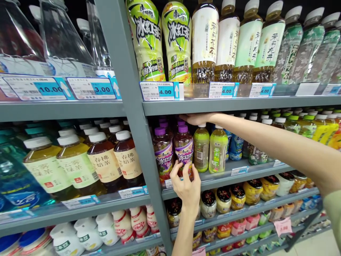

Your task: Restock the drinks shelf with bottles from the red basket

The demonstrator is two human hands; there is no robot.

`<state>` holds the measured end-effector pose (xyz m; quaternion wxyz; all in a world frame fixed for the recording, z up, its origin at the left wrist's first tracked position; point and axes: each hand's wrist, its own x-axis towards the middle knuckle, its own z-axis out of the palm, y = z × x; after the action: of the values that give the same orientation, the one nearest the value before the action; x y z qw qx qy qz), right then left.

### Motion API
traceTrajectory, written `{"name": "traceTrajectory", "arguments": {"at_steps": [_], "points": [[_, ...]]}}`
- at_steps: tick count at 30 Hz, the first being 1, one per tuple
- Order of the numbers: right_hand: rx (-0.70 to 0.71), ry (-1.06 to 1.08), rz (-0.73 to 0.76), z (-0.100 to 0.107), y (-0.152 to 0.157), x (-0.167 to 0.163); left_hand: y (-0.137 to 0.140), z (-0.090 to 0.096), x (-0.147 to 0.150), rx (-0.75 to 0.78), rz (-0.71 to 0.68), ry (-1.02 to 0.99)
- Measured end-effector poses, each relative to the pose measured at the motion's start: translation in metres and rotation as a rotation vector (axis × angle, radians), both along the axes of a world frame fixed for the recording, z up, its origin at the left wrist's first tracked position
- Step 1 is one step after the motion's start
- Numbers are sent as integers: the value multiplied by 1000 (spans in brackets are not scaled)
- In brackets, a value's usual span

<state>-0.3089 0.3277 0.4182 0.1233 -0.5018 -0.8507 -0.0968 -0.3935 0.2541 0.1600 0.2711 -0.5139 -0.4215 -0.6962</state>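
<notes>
My left hand (pixel 186 183) is raised in front of a purple-capped iced tea bottle (pixel 183 147) on the middle shelf. Its fingers are bent and spread, with the tips at the bottle's lower label; whether they touch it I cannot tell. A second purple-capped bottle (pixel 163 153) stands to the left. My right hand (pixel 199 118) reaches in from the right, just under the upper shelf and above the bottle caps. Its fingers stretch leftward, partly hidden by the shelf edge. Below it stand a green-labelled bottle (pixel 218 151) and another green bottle (pixel 201 149) turned barcode forward.
A grey upright post (pixel 121 71) divides the shelving just left of my hands. The upper shelf edge (pixel 239 104) runs close over my right forearm. Jars with black lids (pixel 207 203) line the shelf below. Tea bottles (pixel 128 156) fill the left bay.
</notes>
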Motion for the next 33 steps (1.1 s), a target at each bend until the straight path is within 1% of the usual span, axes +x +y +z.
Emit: {"name": "traceTrajectory", "arguments": {"at_steps": [4,5,7,11,14,15,17,19,21,23,25,30,33], "points": [[-42,-171,-109,0,-40,26,-2,3,-1,17,50,36],[-56,-193,-109,0,-48,35,-3,3,-1,32,65,51],[-84,-163,-66,1,-57,50,-8,4,0,58,73,73],[-118,-22,56,-1,-53,66,-22,6,3,46,34,108],[-121,10,163,-2,-48,68,-33,9,5,-10,-44,139],[-106,11,171,-3,-48,68,-36,10,5,-34,-66,150],[-46,-16,127,-3,-50,66,-40,12,6,-94,-89,178],[40,-78,49,-5,-52,62,-41,13,8,-173,-93,219],[115,-140,0,-6,-54,58,-40,13,10,-243,-76,261],[145,-173,-21,-6,-55,54,-39,13,13,-284,-45,286],[125,-180,-12,-5,-56,53,-38,11,15,-301,-30,292],[60,-141,98,-3,-57,61,-36,9,18,-323,-53,254],[35,-125,118,-3,-56,64,-33,9,20,-327,-34,233]]}}
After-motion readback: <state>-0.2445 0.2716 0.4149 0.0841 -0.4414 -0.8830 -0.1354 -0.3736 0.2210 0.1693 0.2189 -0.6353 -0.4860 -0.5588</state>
